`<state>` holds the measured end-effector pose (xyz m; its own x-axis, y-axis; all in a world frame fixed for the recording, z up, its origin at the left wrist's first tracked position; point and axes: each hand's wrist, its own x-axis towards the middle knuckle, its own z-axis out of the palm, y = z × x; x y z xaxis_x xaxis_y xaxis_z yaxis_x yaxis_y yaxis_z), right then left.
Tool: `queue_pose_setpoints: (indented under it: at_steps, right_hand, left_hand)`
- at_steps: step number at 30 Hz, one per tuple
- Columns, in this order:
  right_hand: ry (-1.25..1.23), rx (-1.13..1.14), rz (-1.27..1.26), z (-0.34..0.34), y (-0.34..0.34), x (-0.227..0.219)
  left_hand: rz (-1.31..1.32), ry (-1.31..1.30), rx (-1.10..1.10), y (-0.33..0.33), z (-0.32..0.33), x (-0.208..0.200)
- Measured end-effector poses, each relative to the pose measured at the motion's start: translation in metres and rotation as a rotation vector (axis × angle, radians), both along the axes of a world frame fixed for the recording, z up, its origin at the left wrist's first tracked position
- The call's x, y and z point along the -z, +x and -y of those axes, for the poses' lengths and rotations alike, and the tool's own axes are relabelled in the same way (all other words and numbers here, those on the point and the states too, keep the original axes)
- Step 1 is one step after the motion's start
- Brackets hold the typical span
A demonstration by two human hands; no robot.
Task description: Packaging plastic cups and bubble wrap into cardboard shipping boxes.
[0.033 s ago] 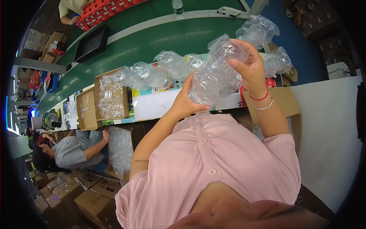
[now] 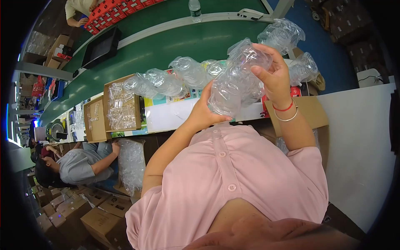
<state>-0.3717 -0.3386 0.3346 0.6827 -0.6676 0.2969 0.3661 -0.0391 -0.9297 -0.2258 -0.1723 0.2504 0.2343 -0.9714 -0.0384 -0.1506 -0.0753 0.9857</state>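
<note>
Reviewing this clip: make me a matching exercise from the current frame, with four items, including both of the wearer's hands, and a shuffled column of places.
Column one:
1. Left hand
2. Right hand
3. Clear bottle
4. Black tray

Column two:
A. Near the picture's top edge, by the pale rail
B. At the upper end of the clear plastic bundle, a red band on its wrist
C. On the green surface, left of the bottle
D. At the lower end of the clear plastic bundle

Right pairs: 1-D, 2-B, 3-A, 4-C.
</note>
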Motion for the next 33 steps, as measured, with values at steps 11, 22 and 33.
queue_pose_setpoints:
  at_steps: [11,22,33]
  right_hand:
    - [-0.169,-0.004,0.095,0.001,0.016,-0.027]
    - [-0.173,0.218,0.482,0.046,-0.013,-0.133]
    - [-0.853,-0.037,-0.093,-0.020,0.013,-0.104]
  left_hand:
    - [-0.313,-0.068,-0.010,0.019,0.001,-0.006]
    - [-0.559,-0.063,-0.037,0.029,-0.033,0.012]
    - [-0.594,-0.101,-0.058,0.031,-0.034,0.000]
